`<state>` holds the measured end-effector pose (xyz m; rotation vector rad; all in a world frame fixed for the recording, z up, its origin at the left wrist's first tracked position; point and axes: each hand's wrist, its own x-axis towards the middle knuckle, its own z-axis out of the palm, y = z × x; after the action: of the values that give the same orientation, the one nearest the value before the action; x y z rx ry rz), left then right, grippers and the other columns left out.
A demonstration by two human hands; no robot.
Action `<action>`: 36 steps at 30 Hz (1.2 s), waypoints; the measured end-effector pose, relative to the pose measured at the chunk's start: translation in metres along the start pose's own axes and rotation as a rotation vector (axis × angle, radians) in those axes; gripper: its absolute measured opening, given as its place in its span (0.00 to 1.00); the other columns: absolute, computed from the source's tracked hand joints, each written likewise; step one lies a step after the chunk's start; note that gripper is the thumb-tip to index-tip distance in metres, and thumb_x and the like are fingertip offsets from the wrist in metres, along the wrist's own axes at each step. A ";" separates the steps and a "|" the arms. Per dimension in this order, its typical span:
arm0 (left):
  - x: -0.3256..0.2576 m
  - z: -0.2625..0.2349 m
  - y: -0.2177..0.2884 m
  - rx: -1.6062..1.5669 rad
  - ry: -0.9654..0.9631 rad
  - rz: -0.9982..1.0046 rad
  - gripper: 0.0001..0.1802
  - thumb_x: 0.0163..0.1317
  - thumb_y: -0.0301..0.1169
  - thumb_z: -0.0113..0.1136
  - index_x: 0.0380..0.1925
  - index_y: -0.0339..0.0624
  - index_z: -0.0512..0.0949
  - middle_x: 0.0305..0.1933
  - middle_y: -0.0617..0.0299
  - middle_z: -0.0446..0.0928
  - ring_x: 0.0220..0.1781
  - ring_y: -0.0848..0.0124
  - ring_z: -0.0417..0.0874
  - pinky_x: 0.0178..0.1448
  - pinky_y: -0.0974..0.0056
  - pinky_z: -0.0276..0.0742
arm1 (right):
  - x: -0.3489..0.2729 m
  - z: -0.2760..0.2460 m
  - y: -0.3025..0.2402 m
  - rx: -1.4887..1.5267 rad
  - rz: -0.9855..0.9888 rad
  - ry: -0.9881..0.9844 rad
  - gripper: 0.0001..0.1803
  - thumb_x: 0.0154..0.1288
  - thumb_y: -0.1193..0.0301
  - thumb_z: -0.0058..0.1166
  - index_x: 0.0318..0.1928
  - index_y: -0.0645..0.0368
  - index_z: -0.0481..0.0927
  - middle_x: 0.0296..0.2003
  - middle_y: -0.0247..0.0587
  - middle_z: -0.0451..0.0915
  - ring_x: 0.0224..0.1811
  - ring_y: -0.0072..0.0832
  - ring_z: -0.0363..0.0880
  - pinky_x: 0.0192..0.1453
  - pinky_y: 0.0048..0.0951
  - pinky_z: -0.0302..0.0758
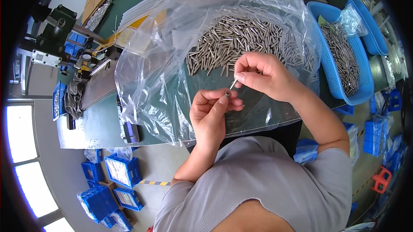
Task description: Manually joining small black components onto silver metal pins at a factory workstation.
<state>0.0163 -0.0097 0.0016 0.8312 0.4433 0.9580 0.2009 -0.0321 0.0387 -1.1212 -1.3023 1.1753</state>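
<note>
— Left hand [208, 118] first, in the head view: released or grasping?

— Grasping. Pinching a small round metal piece [227, 94] between thumb and forefinger, with the other fingers curled loosely beneath.

— And with the right hand [266, 77]?

— Gripping a thin pale rod [233, 84] by its upper end, between thumb and fingertips, at a slant down toward the round piece. Cannot tell whether touching it at the tip.

— Where to look for the two pieces?

— Above the near part of the green tabletop [101, 118], in front of the grey shirt [262, 171], just short of a broad heap of metal pins [236, 38].

— Heaped on what?

— Amid a large crumpled clear plastic sheet [146, 81]. Cannot tell whether inside its folds or on top.

— Further to the right?

— In a blue perforated basket [365, 91], more slender pins [342, 55]; just beside it, a second blue basket [371, 34], with a clear plastic bag [352, 20] near both rims.

— To the left?

— At the table's far left, a dark machine [56, 27]; lower down, on the floor, stacked blue crates [97, 202].
</note>
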 end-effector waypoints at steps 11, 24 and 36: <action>-0.001 -0.001 -0.001 0.009 0.016 -0.007 0.04 0.64 0.19 0.49 0.39 0.31 0.70 0.39 0.46 0.79 0.37 0.63 0.83 0.42 0.61 0.83 | 0.001 0.004 0.000 -0.060 0.002 -0.032 0.04 0.63 0.74 0.51 0.34 0.62 0.74 0.30 0.29 0.74 0.31 0.14 0.72 0.36 0.18 0.68; -0.001 0.000 -0.001 -0.005 0.022 0.019 0.03 0.64 0.19 0.50 0.37 0.31 0.70 0.36 0.48 0.79 0.37 0.62 0.83 0.43 0.61 0.83 | 0.002 0.012 0.007 -0.193 -0.057 -0.074 0.05 0.59 0.74 0.57 0.32 0.62 0.77 0.27 0.29 0.73 0.31 0.16 0.72 0.36 0.20 0.69; -0.001 -0.002 -0.001 -0.030 0.008 0.008 0.03 0.64 0.19 0.50 0.37 0.32 0.70 0.40 0.47 0.77 0.37 0.63 0.83 0.43 0.60 0.82 | 0.003 -0.014 0.000 0.193 0.378 0.129 0.05 0.62 0.72 0.53 0.34 0.60 0.75 0.20 0.22 0.68 0.20 0.10 0.63 0.21 0.17 0.59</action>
<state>0.0147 -0.0100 -0.0007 0.8032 0.4317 0.9739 0.2146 -0.0283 0.0387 -1.3101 -0.8792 1.4440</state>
